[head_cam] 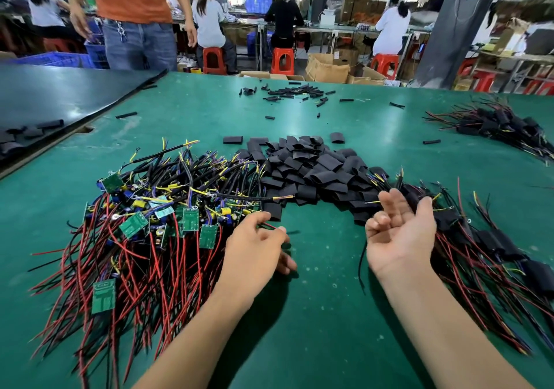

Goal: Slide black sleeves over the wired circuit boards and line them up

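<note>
A tangled heap of bare green circuit boards (156, 220) with red, black and yellow wires covers the table at my left. A pile of flat black sleeves (311, 169) lies in the middle. Sleeved boards (494, 241) with their wires lie in a row at my right. My left hand (257, 244) is at the right edge of the bare heap and pinches a thin red wire (268, 226) between thumb and forefinger. Palm up beside the sleeved row, my right hand (401, 232) has loosely curled fingers and holds nothing.
Green table mat (314, 313) lies between my forearms. A second bundle of sleeved boards (497, 124) sits far right, thin black tube pieces (293, 91) lie at the back. A dark board (60, 94) overlaps the table's left. A person in orange (132, 13) stands behind.
</note>
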`<state>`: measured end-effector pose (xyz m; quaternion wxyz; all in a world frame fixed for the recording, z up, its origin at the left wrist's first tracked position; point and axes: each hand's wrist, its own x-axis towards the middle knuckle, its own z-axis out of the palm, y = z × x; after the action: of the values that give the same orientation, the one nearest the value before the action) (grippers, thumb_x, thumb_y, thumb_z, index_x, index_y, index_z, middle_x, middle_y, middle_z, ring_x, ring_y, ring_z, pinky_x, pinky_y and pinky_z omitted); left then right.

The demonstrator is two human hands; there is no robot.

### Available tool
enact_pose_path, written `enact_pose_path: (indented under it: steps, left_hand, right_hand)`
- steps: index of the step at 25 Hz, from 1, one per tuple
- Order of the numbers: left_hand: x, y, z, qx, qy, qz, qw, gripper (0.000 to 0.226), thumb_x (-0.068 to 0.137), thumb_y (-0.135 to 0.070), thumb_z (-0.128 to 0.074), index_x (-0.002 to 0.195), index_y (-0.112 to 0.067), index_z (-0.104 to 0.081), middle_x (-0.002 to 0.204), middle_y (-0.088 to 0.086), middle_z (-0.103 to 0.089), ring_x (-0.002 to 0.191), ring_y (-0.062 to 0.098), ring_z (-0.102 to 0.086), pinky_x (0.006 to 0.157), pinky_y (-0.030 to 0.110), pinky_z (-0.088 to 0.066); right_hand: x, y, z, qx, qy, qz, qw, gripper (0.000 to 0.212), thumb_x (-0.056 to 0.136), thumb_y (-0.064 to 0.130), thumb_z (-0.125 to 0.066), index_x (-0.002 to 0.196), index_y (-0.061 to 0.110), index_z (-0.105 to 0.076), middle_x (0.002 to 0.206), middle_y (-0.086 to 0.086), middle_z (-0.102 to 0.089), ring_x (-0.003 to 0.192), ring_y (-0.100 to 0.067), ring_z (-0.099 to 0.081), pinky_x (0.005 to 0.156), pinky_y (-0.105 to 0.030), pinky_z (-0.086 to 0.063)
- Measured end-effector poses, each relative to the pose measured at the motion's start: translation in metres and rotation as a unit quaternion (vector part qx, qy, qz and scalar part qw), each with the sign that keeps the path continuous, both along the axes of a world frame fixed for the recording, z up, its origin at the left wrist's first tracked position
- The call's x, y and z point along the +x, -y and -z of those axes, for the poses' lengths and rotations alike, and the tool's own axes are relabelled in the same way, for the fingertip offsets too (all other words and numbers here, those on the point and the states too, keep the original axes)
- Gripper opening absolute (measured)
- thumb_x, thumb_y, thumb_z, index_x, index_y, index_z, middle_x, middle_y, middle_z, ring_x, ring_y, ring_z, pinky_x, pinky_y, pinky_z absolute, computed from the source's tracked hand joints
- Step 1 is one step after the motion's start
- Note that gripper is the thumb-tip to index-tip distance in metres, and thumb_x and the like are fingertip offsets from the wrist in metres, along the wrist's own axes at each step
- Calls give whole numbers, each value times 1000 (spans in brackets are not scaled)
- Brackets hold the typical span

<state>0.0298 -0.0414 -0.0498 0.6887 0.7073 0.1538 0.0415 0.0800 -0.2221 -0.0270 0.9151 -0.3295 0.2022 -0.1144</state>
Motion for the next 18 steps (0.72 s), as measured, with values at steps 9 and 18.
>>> enact_pose_path:
  steps: [9, 18]
  left_hand:
    - [-6, 0, 1, 444, -32, -7, 895, 33, 94, -41, -49, 120, -20, -51, 88, 3, -67, 86, 28, -66, 76, 36, -51]
    - [-3, -2, 5, 454, -29, -23, 890, 28, 92, -39, -52, 116, -25, -55, 100, 5, -70, 98, 32, -65, 78, 36, -47]
  right_hand:
    - [-1, -36, 34, -370, 74, -153, 914, 17, 100, 22, -60, 87, 16, -70, 67, 1, -67, 42, -9, -47, 42, -18, -38]
    - [-11, -41, 40, -660, 122, -223, 707, 9, 89, 22, -71, 94, 28, -74, 66, 38, -60, 57, 5, -53, 59, -6, -38]
